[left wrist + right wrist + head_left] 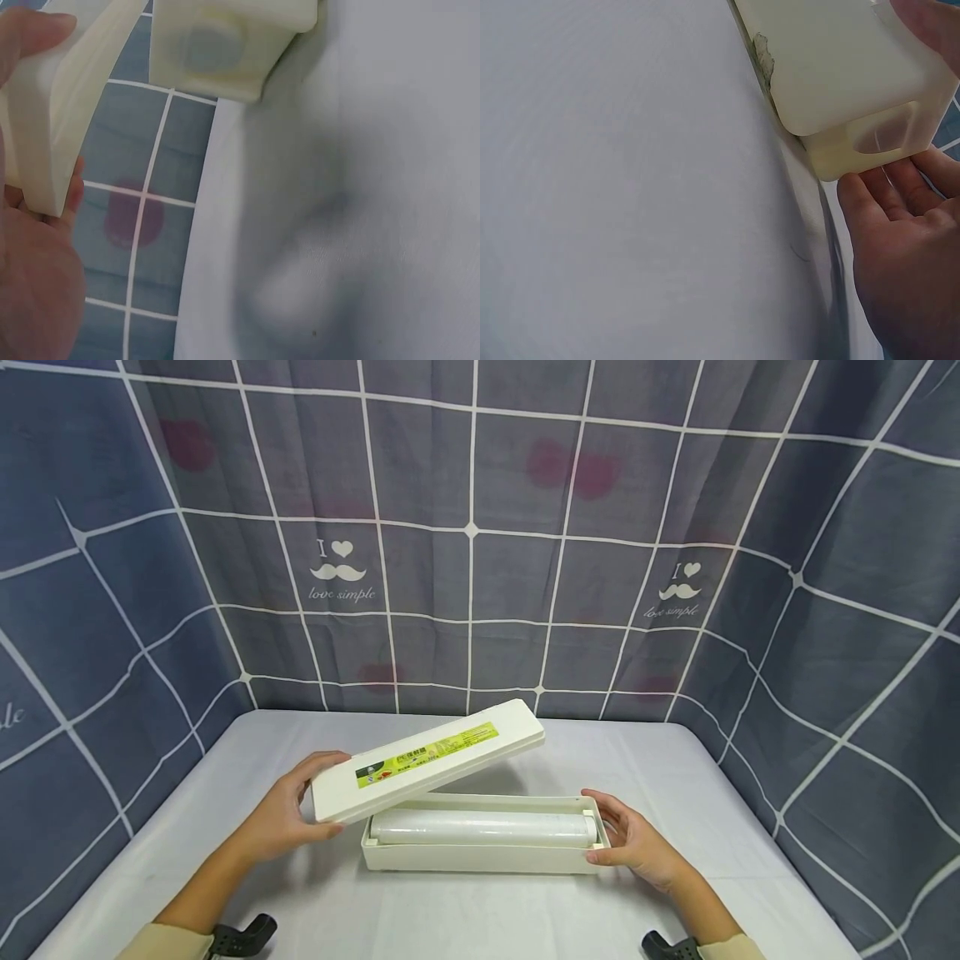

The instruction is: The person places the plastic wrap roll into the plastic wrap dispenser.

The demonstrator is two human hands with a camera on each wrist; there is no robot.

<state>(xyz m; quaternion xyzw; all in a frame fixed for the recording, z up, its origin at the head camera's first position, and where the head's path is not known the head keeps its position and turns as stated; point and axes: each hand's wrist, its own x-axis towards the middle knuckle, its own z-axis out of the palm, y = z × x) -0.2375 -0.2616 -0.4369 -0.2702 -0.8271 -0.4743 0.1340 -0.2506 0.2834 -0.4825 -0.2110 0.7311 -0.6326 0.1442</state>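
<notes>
A long white lid with a green and yellow label is tilted in the air, its right end higher. My left hand grips the lid's left end, thumb on the near side and fingers on the far side. Below it, a white plastic box sits on the table, uncovered, with a roll of clear cling film lying lengthwise inside. The box's right end is held by my right hand, thumb at the near wall and fingers at the far corner. In the right wrist view, fingers touch the box end.
A white cloth covers the table. Dark grey-blue curtains with a white grid pattern stand behind it and on both sides. A black strap is on the left wrist, and another strap is on the right.
</notes>
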